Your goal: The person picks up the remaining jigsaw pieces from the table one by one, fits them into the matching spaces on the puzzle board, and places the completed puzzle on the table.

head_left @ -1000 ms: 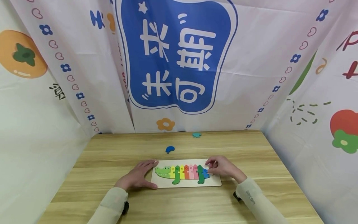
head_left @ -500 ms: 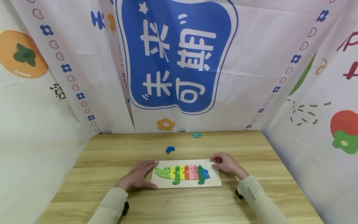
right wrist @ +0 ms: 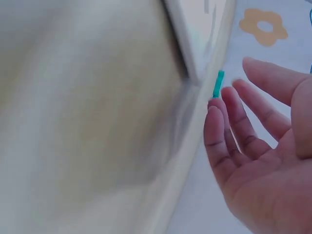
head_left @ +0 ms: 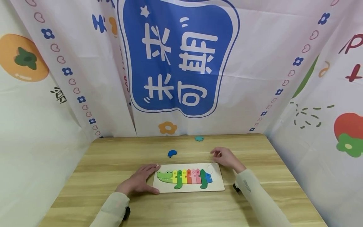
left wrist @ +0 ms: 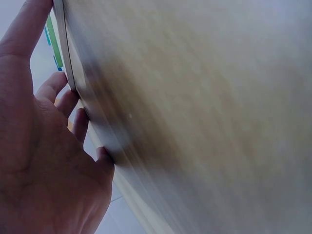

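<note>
A wooden crocodile puzzle board [head_left: 188,189] lies on the table with colored pieces set in it. From the green head [head_left: 164,177] a striped body runs to a dark green leg piece [head_left: 203,179] and a blue piece [head_left: 209,178]. My left hand [head_left: 139,181] rests at the board's left end, thumb at the near corner, fingers spread to the far one. Past the board's far right corner hovers my right hand [head_left: 226,158], fingers loosely bent; in the right wrist view the hand [right wrist: 263,151] holds nothing. A loose blue curved piece [head_left: 171,153] lies beyond the board.
Near the table's back edge lies a teal puzzle piece [head_left: 199,138]. The wood-grain table [head_left: 113,157] is walled by printed white cloth [head_left: 249,63] at the back and sides. A curved outline [head_left: 211,167] shows bare at the board's right end.
My right hand has left the blue piece at the board's right end and moved away, off the board's far right corner. The left hand stays at the board.
</note>
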`<state>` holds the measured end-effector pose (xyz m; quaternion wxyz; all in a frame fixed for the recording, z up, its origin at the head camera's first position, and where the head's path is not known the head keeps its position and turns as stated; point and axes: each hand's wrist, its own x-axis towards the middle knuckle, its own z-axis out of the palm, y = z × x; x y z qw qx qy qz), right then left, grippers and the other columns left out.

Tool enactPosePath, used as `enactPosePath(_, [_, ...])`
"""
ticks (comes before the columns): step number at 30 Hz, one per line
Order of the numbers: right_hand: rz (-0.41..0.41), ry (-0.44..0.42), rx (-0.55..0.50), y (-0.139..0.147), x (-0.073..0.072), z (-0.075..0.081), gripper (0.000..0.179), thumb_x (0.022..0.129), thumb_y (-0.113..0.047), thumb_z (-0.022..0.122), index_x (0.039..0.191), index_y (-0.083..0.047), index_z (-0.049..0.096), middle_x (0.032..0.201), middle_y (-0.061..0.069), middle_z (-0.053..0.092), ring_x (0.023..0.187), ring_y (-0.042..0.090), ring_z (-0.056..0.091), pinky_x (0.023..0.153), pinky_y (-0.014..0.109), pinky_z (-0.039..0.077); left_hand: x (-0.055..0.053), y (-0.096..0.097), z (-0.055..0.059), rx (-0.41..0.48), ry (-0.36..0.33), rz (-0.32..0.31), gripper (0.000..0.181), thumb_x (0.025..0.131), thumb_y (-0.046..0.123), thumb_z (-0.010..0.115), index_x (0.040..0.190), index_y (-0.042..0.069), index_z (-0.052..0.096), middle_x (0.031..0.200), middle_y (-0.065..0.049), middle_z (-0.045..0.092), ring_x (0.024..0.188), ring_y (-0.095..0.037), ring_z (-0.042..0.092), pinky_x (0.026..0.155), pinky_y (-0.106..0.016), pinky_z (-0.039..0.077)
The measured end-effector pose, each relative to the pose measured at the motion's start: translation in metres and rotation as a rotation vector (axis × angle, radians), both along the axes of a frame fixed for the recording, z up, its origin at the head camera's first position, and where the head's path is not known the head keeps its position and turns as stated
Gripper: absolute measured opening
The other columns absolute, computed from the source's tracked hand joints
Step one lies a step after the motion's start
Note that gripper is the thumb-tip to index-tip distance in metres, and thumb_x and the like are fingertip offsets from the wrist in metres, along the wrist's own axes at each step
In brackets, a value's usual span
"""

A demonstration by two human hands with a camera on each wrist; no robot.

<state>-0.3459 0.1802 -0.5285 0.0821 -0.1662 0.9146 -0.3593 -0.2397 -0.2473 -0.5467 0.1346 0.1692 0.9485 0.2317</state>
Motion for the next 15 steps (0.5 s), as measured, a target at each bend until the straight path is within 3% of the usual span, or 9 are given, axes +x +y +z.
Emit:
enactPosePath(3, [-0.002,0.002,-0.015,-0.011,-0.020,0.004,0.041,0.100,-0.013,0.069,0.140,-0.005,0.062,0.125,0.014,0.067,0.113,0.031,0.063,0.095,0.047,0.057,0.001,-0.002,-0.001,0.003,0.003,0.001,0.110,0.074,0.065,0.085,0.163,0.021,0.036,0.170,-0.007,0.030,0.156,-0.043,0.022,0.120,-0.069,0.027])
enactPosePath(7, [0.005,-0.042,-0.004,-0.029,-0.046,0.005,0.055,0.102,-0.014,0.066,0.155,-0.014,0.049,0.156,0.015,0.051,0.141,0.041,0.049,0.113,0.061,0.044,0.002,-0.004,-0.001,0.004,0.000,0.002,0.110,0.074,0.065,0.085,0.163,0.022,0.035,0.170,-0.007,0.030,0.156,-0.042,0.022,0.120,-0.069,0.028])
enactPosePath(11, [0.078,-0.058,0.029,-0.045,-0.066,0.002,0.065,0.101,-0.010,0.065,0.160,-0.016,0.040,0.165,0.015,0.038,0.151,0.042,0.035,0.121,0.063,0.032,0.002,-0.004,-0.001,0.008,-0.002,-0.002,0.110,0.075,0.066,0.084,0.163,0.022,0.035,0.170,-0.006,0.030,0.156,-0.042,0.022,0.120,-0.069,0.028])
enactPosePath(15, [0.152,-0.048,0.092,-0.056,-0.075,0.000,0.067,0.101,-0.011,0.064,0.162,-0.011,0.036,0.168,0.016,0.033,0.155,0.041,0.028,0.126,0.060,0.024,0.002,-0.003,-0.002,0.008,0.003,-0.010,0.109,0.075,0.066,0.083,0.163,0.023,0.035,0.170,-0.006,0.029,0.156,-0.042,0.022,0.120,-0.068,0.028])
